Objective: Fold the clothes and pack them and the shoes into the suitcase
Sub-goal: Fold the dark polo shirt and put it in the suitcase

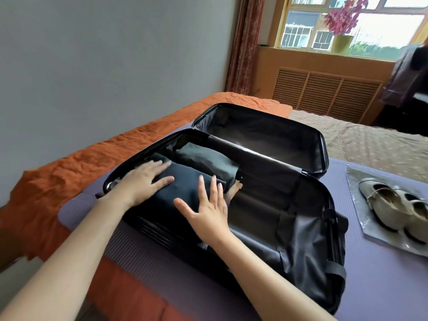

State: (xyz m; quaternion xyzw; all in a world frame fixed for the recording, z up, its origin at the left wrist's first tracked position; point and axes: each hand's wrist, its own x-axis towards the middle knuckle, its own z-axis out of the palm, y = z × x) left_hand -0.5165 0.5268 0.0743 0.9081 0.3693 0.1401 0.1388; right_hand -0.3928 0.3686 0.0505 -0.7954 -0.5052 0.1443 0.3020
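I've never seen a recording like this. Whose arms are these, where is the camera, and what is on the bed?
No machine here: a person wears a wide-angle camera on the head, so this single picture looks down along their own arms. The left hand and right hand lie flat, fingers straight, on a folded dark garment inside the open black suitcase; neither grips anything. A second folded garment lies just beyond. The suitcase rests on a purple mat over an orange bedspread. To the right, cream shoes sit on a silvery sheet, not yet packed.
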